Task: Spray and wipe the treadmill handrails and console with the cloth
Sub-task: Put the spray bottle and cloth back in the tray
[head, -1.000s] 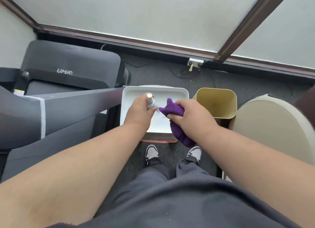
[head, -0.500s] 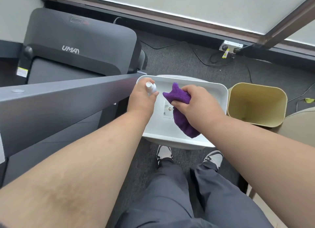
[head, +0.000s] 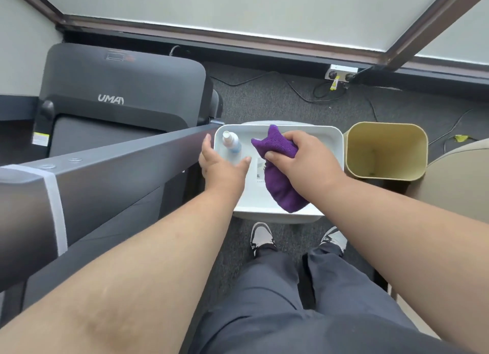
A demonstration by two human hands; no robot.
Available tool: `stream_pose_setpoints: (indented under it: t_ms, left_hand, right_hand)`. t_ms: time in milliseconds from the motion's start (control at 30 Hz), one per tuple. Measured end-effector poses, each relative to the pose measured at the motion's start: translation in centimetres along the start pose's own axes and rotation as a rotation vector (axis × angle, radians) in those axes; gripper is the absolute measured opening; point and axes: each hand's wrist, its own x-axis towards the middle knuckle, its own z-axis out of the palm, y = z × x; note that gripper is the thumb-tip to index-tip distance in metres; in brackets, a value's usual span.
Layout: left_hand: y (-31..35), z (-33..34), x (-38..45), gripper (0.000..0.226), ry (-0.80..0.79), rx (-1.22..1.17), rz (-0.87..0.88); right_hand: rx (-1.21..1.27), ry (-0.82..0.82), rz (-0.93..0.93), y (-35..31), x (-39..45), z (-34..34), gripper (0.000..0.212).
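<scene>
A: Treadmill, dark grey with a white logo on its motor hood (head: 119, 89), sits at the left of the head view; its long grey handrail (head: 105, 173) runs slantwise from lower left up to the edge of a white rectangular plastic tray (head: 330, 142)

B: Where is the cloth?

A: Purple fluffy microfibre cloth (head: 277, 173) hangs over the tray, bunched in the right hand (head: 301, 160). The fingers curl round its upper part, one corner sticks up above the knuckles, and the rest droops down toward the tray's near rim

B: And the spray?

A: Small clear spray bottle with a white cap and a blue label (head: 231, 142) stands upright in the tray's far-left corner. The left hand (head: 219, 165) is spread wide just beside it, thumb and fingers apart on either side of the bottle, gripping nothing. Whether a fingertip touches the bottle I cannot tell

B: What else is around?

A: Yellowish square plastic bin (head: 386, 168) stands on the dark carpet just right of the tray, and a beige rounded surface (head: 460, 184) shows at the right edge. A white wall socket with a yellow tag (head: 341, 74) sits at the foot of the window frame, black cables trailing across the floor. Below the tray, two grey and white sneakers (head: 260, 237) and dark grey trouser legs (head: 291, 300) are visible
</scene>
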Motion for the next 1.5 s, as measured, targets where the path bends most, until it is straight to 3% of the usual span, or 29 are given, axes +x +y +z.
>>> stream_pose_setpoints:
  t_ms: [67, 167, 233, 400, 500, 567, 633, 700, 767, 867, 967, 1033, 1167, 1367, 1500]
  left_hand:
    - [1.1, -0.6, -4.8, 0.074, -0.068, -0.161, -0.021]
    - [4.4, -1.5, -11.4, 0.062, -0.581, -0.395, -0.080]
    - [7.1, -1.9, -14.4, 0.061, -0.757, -0.409, -0.082]
    - [14.1, -2.2, -19.1, 0.046, -0.846, -0.474, -0.001]
    - [18.3, -1.8, -21.3, 0.046, -0.888, -0.425, 0.084]
    - [20.5, -0.8, -22.5, 0.044, -0.961, -0.407, 0.117]
    - [22.3, 0.7, -23.6, 0.042, -1.073, -0.418, 0.105]
    - [23.4, 2.6, -24.3, 0.042, -1.127, -0.384, 0.102]
    - [24.0, 4.9, -24.3, 0.045, -1.031, -0.267, 0.161]
    - [23.8, 8.6, -23.7, 0.043, -0.768, 0.030, 0.277]
    - [22.1, 13.4, -23.1, 0.042, -0.652, 0.196, 0.313]
    - [20.1, 17.3, -22.5, 0.045, -0.596, 0.269, 0.318]
    - [17.0, 24.3, -19.5, 0.084, -0.615, 0.399, 0.329]
    - [16.2, 31.7, -12.9, 0.070, -0.630, 0.600, 0.483]
    - [15.6, 33.5, -10.9, 0.084, -0.721, 0.698, 0.461]
  right_hand:
    - [0.114, 0.044, 0.074, -1.1, -1.7, -1.8, 0.012]
    - [0.248, 0.104, 0.130, -2.5, -4.5, -5.1, 0.009]
    - [0.277, 0.132, 0.141, -3.6, -6.6, -7.4, 0.008]
    - [0.490, 0.150, 0.257, -4.8, -11.9, -13.4, 0.037]
    - [0.733, 0.187, 0.332, -3.7, -15.2, -17.4, 0.033]
    - [0.907, 0.164, 0.436, -1.6, -16.9, -19.8, 0.058]
    - [1.069, 0.032, 0.473, 0.9, -18.0, -21.8, 0.078]
    - [1.250, -0.041, 0.393, 2.9, -18.5, -23.4, 0.075]
    - [1.379, 0.061, 0.313, 4.8, -18.0, -24.6, 0.058]
    - [1.191, 0.340, 0.298, 8.0, -16.4, -26.0, 0.043]
    - [0.757, 0.468, 0.378, 11.8, -14.9, -26.8, 0.060]
    - [0.541, 0.432, 0.418, 14.6, -13.4, -26.7, 0.080]
    - [0.344, 0.214, 0.347, 20.4, -9.1, -25.7, 0.096]
    - [0.098, 0.199, 0.315, 26.4, -1.3, -25.5, 0.082]
    - [-0.034, 0.132, 0.399, 29.5, 0.5, -25.4, 0.097]
